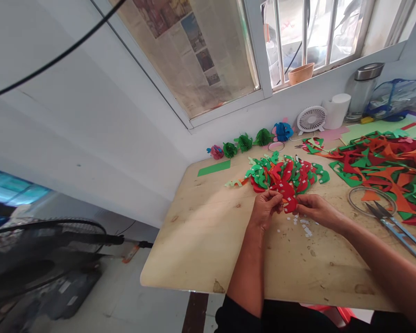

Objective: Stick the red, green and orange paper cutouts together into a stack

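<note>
A red paper or felt cutout [288, 190] with small white squares on it is between my two hands. My left hand [265, 207] is closed, pinching its left edge. From the right, my right hand [315, 209] pinches its lower right edge with thumb and fingers; the fingertips are partly hidden. Just beyond lies a pile of green cutouts [261, 169] and red cutouts, many also bearing white squares. Loose white squares [307, 230] are scattered on the wooden table [208, 231] beside my right hand.
At right lie thread snips [395, 231], a metal ring [351, 200] and a heap of coloured scraps [384, 159]. A green strip [214, 168] and green paper ornaments [244, 142] are at the back, near a small white fan [311, 119] and a glass bottle [362, 95].
</note>
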`<state>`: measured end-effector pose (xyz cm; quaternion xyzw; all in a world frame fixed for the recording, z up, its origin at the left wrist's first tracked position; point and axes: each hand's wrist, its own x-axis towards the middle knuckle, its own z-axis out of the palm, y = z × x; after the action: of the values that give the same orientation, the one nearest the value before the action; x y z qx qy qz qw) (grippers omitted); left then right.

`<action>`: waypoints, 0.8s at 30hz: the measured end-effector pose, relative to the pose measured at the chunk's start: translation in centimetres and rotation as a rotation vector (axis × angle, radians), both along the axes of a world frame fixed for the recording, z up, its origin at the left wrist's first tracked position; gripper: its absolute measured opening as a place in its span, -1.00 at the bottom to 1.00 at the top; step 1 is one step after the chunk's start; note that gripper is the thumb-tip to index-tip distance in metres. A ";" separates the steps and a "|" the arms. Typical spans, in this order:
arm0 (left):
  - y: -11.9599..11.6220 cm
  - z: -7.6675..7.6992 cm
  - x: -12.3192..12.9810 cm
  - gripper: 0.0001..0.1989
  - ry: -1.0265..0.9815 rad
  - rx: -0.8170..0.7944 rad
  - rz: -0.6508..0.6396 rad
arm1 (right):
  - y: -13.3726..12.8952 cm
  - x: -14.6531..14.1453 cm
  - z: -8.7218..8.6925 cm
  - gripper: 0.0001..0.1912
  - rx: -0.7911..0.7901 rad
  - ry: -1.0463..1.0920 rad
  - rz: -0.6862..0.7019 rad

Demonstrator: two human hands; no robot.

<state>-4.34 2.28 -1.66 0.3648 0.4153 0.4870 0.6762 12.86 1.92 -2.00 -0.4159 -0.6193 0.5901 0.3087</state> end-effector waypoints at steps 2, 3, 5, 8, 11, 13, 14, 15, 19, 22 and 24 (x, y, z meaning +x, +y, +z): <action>0.0 0.0 0.0 -0.67 0.002 0.001 0.004 | 0.0 0.0 -0.1 -0.68 -0.003 0.003 0.007; 0.0 0.0 0.1 -0.67 0.003 0.001 0.006 | 0.0 0.0 -0.1 -0.68 -0.003 0.002 0.013; 0.0 0.1 0.1 -0.68 0.006 0.001 0.011 | 0.0 0.0 -0.1 -0.68 -0.006 -0.001 0.034; -0.1 0.0 0.2 -0.70 0.004 -0.006 0.021 | -0.1 -0.1 -0.1 -0.67 -0.007 0.001 0.050; -0.1 -0.1 0.2 -0.70 0.006 -0.023 0.033 | -0.1 -0.1 0.1 -0.66 -0.009 -0.004 0.044; -0.1 -0.1 0.2 -0.71 0.008 -0.029 0.036 | -0.2 -0.1 0.2 -0.65 -0.010 -0.008 0.055; 0.0 -0.1 0.2 -0.71 0.009 -0.032 0.037 | -0.2 -0.1 0.2 -0.64 -0.007 -0.008 0.063; 0.0 -0.1 0.3 -0.70 0.011 -0.035 0.038 | -0.2 -0.2 0.3 -0.63 -0.002 -0.011 0.067; 0.0 -0.1 0.4 -0.67 0.022 -0.054 0.055 | -0.2 -0.1 0.3 -0.61 0.011 -0.031 0.062; -0.1 0.1 0.5 -0.65 0.015 -0.058 0.064 | -0.1 -0.1 0.1 -0.60 0.012 -0.039 0.070; -0.2 0.1 0.6 -0.64 0.010 -0.062 0.067 | -0.1 -0.1 -0.1 -0.59 0.013 -0.049 0.063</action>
<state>-3.77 2.11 -1.54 0.3321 0.4455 0.4943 0.6685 12.78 1.84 -2.10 -0.4087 -0.6432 0.5850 0.2775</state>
